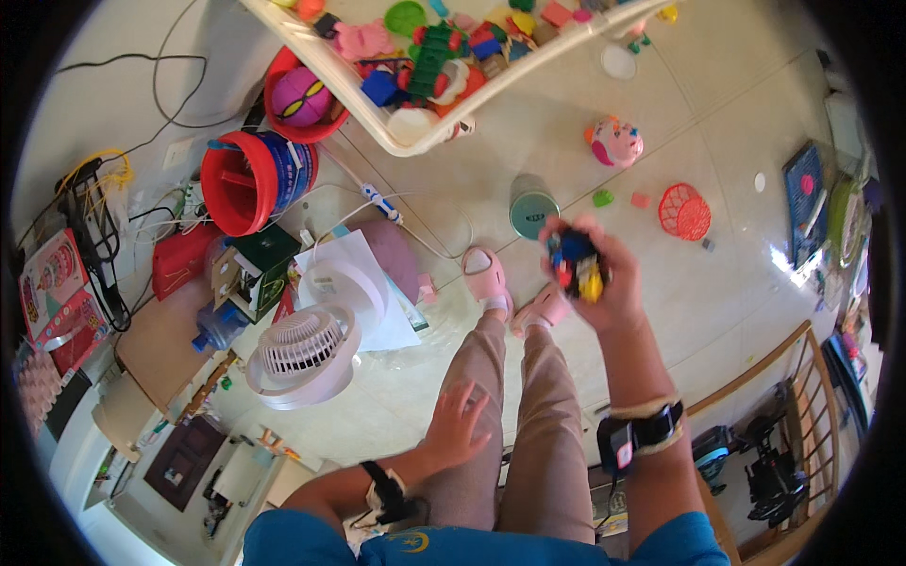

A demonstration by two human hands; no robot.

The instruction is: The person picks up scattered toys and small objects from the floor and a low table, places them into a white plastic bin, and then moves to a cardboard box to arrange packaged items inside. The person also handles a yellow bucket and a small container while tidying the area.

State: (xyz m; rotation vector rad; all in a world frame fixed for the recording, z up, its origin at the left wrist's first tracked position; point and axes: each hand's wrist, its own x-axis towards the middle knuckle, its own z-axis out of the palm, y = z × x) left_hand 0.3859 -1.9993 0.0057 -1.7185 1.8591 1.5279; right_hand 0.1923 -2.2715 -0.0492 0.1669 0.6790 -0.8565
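Note:
My right hand [612,276] is raised over the floor, its fingers curled around a small dark toy [582,260] with blue, red and yellow parts. Whether that is one toy or a few pieces together is not plain. My left hand [456,428] hangs by my thigh with its fingers apart and nothing in it. Just beyond the held toy, a greenish cylindrical container [534,209] is on the tiled floor. A large white plastic bin [396,141] full of mixed toys, among them a green and red toy vehicle [430,62], stands farther ahead.
A pink toy [617,141], a red mesh basket [684,211] and a green piece [603,197] lie to the right. A red bucket [237,184] lies tipped at left, near a purple ball [301,97]. Papers [386,311] and a white fan [304,354] sit left of my feet.

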